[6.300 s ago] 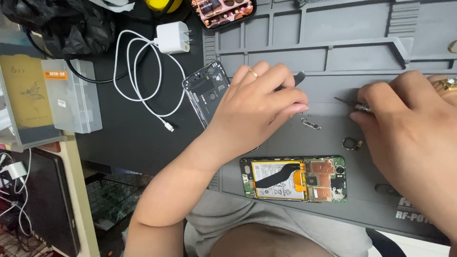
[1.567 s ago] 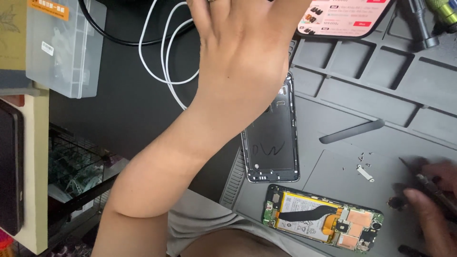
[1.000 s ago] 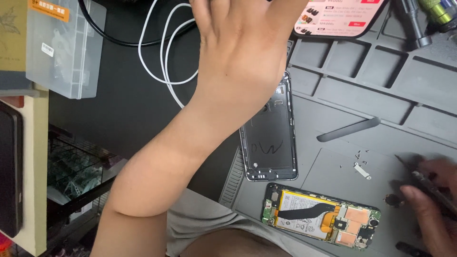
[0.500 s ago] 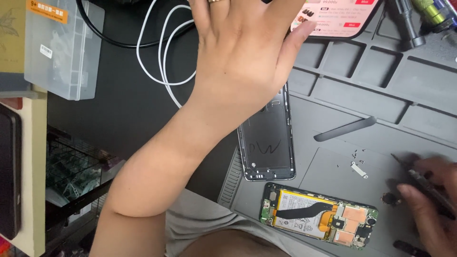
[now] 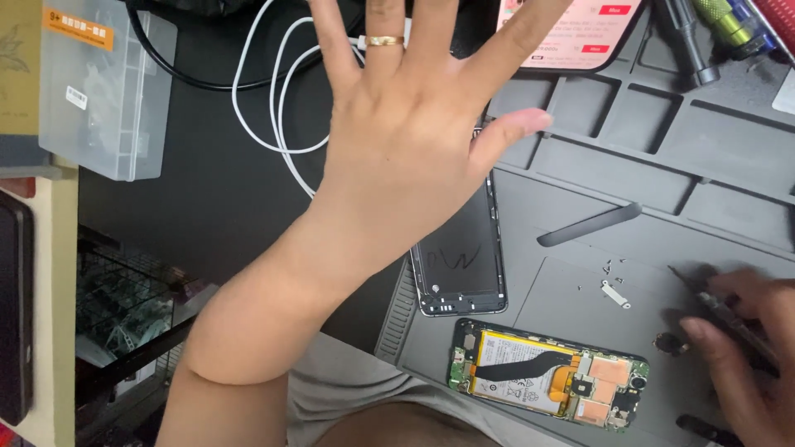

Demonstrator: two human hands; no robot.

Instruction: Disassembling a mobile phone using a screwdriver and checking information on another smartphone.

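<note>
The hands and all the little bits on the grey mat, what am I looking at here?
The camera sits on a person's head and looks down at their own two hands. The left hand is spread open above the table, holding nothing; it wears a gold ring. The right hand holds thin tweezers. On the grey mat lies an opened phone, its battery and small parts showing. Beside it lies the phone's back cover, a black prying stick and some tiny screws. A white cable curls behind the left hand.
</note>
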